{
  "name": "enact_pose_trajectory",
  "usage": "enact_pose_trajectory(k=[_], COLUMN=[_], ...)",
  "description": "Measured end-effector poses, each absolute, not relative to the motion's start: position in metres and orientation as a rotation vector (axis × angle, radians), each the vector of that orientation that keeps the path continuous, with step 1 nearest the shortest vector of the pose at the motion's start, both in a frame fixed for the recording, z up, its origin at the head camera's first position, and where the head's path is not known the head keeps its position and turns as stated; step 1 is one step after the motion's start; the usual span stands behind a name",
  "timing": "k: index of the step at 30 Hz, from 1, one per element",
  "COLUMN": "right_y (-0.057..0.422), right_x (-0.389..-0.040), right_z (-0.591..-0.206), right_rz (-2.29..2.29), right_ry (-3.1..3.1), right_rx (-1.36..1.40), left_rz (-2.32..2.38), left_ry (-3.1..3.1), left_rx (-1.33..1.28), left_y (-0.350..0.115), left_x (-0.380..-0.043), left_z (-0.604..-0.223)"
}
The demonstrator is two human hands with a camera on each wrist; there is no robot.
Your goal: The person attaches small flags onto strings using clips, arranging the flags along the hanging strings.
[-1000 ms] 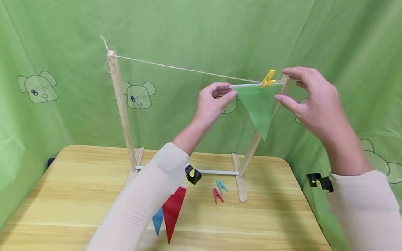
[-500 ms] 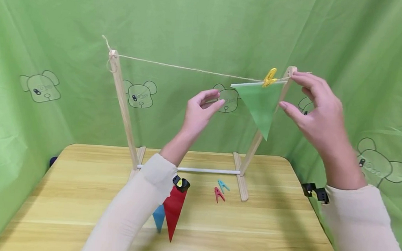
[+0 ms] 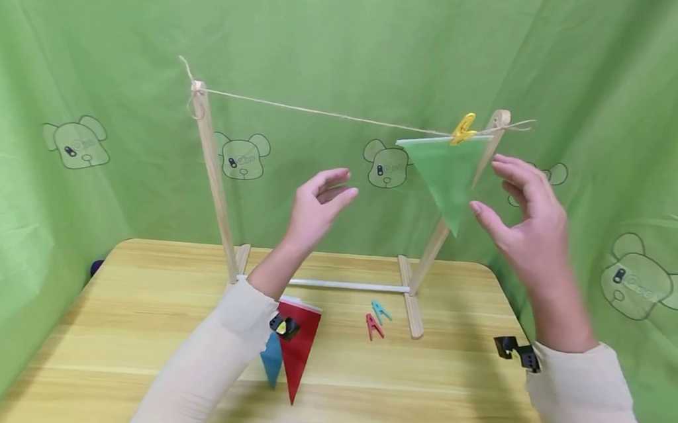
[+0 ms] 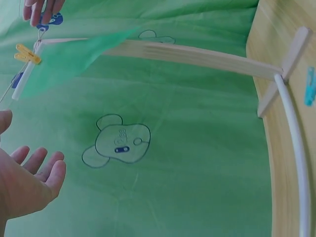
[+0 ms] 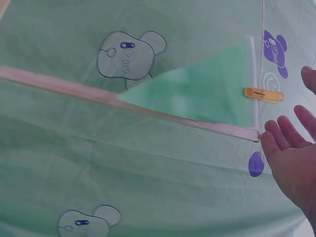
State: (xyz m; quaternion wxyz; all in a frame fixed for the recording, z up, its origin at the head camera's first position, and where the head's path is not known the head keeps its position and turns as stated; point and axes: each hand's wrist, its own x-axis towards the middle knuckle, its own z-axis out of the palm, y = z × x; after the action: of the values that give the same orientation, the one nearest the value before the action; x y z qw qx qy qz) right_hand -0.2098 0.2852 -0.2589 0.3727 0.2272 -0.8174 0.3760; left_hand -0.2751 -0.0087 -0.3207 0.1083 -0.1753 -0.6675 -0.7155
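On my feed I see both hands empty, thumbs and fingers apart — left hand a gap away from the green flag, right hand just off its right edge — while a yellow clip holds it on the string near the right post.

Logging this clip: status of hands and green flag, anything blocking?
Left hand, right hand empty. Yellow clip holding green flag on string. No obstruction seen.

Above the smooth, wood-grained worktop, rough fibrous twine, bare wooden posts, a matt, cloth-like green pennant and a shiny yellow plastic peg are seen.
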Motion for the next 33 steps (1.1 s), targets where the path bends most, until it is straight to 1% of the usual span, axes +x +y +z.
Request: enact_pose_trajectory(k=[11, 20, 33], right_y=[0.284, 0.274, 0.265], right_x=[-0.207, -0.201, -0.199], right_z=[-0.299, -0.335, -0.383], right_rz=[1.062, 1.122, 1.213], right_ry=[-2.103, -2.127, -2.201], right_rx=[0.568, 0.594, 0.525], left_rz=[-1.973, -1.890, -1.686], left_ry=[-2.008, -2.077, -2.254], left_rx=[-0.576, -0.565, -0.555], left_y=[-0.027, -0.045, -0.068], left_x=[-0.259, -0.247, -0.235], left_z=[-0.345, -0.362, -0.390])
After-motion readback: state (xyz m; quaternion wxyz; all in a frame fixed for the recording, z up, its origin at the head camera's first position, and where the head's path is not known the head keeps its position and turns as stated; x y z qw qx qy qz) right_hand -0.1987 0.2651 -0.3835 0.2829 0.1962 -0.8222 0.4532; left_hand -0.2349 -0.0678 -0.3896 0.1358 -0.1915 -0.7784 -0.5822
